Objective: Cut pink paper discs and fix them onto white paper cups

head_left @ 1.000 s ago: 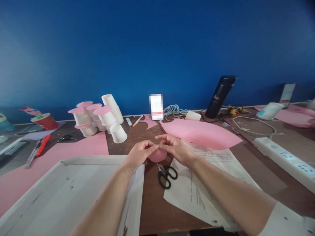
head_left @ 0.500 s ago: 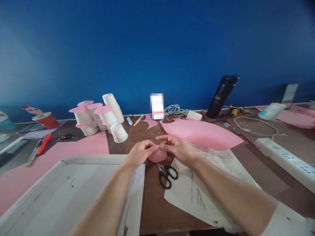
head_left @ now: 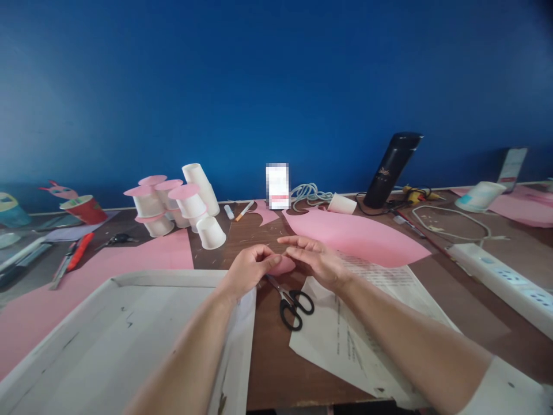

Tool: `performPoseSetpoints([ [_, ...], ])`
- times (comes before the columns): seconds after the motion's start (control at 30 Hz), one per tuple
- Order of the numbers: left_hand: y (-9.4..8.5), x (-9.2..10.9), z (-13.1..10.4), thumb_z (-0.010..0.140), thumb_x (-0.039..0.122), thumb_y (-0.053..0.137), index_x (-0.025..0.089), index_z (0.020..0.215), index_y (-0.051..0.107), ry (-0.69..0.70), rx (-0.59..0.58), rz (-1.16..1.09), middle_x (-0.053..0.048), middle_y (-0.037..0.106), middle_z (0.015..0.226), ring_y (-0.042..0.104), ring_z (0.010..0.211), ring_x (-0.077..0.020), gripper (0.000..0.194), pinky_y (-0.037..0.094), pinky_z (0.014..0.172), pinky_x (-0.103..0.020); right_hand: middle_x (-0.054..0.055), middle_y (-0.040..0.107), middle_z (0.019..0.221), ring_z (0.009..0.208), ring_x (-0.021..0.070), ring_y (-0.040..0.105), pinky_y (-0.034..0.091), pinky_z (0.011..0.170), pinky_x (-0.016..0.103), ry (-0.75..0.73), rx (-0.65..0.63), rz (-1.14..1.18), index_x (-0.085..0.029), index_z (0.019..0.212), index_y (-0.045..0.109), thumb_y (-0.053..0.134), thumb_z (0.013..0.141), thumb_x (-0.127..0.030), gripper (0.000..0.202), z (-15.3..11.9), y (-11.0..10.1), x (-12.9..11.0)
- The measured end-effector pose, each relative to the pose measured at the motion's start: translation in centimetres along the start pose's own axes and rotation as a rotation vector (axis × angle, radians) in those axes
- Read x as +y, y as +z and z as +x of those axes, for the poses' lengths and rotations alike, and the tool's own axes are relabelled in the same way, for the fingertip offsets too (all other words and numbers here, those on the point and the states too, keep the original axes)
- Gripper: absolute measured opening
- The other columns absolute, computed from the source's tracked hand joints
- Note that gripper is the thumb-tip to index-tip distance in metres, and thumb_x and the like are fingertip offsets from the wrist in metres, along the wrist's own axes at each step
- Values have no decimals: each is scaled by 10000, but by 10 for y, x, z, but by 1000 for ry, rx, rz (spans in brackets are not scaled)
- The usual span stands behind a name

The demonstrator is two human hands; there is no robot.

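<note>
A small pink paper piece (head_left: 283,266) is pinched in my left hand (head_left: 250,268), between thumb and fingers. It looks curved or folded, and part of it is behind the fingers. My right hand (head_left: 317,262) is at the paper's right edge, its fingers stretched out toward the left hand; whether its thumb touches the paper I cannot tell. Below both hands lie black-handled scissors (head_left: 296,308), blades pointing away and partly under the paper. A printed sheet (head_left: 332,346) lies beneath my right forearm.
White paper cups (head_left: 149,204) with pink discs are stacked at the back left. A shallow white tray (head_left: 168,276) is front left. Large pink paper (head_left: 354,230) lies behind the hands. A black flask (head_left: 391,173) and a power strip (head_left: 501,276) are on the right.
My right hand's fingers have straightened from a pinch and shifted slightly right. The pink piece is tilted and shows less of its face. The left hand keeps its grip.
</note>
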State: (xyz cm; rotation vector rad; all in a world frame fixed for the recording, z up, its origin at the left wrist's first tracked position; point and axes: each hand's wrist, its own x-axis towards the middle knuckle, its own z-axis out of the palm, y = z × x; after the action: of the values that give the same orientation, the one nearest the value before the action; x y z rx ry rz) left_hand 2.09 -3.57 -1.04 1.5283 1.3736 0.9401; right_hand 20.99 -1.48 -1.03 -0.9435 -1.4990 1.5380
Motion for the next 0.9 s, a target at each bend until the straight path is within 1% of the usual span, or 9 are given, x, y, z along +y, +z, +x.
performPoseSetpoints([
  [0.1,1,2,-1,699,478,698,178,729,644,-24,10,-82,14,608,644,494,557,-112,307,377,547,-236,31,677,872,758,158,600,462,657,278,16,20,1,-236,1125,652,614,829,-417,349,1,2,0],
  [0.2,1,4,-2,688,470,715,172,783,668,-80,4,-205,-11,647,704,539,589,-126,316,411,564,-248,43,685,898,785,175,631,490,684,297,67,67,58,-220,1081,655,593,839,-470,354,4,6,2],
  [0.33,1,4,-3,692,457,726,170,940,702,-146,-49,-387,-65,698,879,610,712,-168,381,456,613,-269,41,683,877,776,174,648,506,696,299,118,124,96,-201,990,674,603,838,-460,309,8,9,4],
  [0.43,2,4,-4,688,450,737,161,947,685,-189,-64,-457,-74,693,891,622,718,-172,391,457,585,-260,37,681,840,729,158,639,500,674,287,138,135,90,-190,980,680,599,842,-461,315,7,9,4],
  [0.5,2,4,-4,685,457,737,157,900,662,-224,-61,-479,-57,676,817,609,650,-157,377,431,523,-241,45,688,857,747,164,640,501,691,294,132,110,79,-183,985,686,595,837,-486,350,6,8,3],
  [0.6,3,4,-3,684,447,737,153,836,629,-225,-46,-537,-28,640,742,581,592,-135,348,416,492,-229,54,697,954,885,191,637,496,791,312,67,22,30,-191,1011,691,638,804,-489,367,4,7,1],
  [0.67,3,3,-3,688,431,734,156,825,618,-210,-32,-588,-18,627,727,576,596,-133,328,434,511,-238,49,689,1023,962,199,622,486,845,318,28,-48,13,-203,1046,678,709,758,-428,366,4,7,2],
  [0.77,2,2,-1,679,416,736,158,810,604,-216,-14,-654,-16,624,719,583,612,-147,318,452,537,-259,48,681,1051,972,200,622,493,853,332,19,-123,40,-203,1099,647,770,700,-323,434,5,7,5],
  [0.9,1,3,-2,681,414,731,142,833,619,-194,-11,-688,-34,637,765,597,672,-159,332,475,604,-278,51,681,1036,949,187,628,498,840,327,26,-159,97,-199,1137,625,758,705,-276,459,7,5,8],
])
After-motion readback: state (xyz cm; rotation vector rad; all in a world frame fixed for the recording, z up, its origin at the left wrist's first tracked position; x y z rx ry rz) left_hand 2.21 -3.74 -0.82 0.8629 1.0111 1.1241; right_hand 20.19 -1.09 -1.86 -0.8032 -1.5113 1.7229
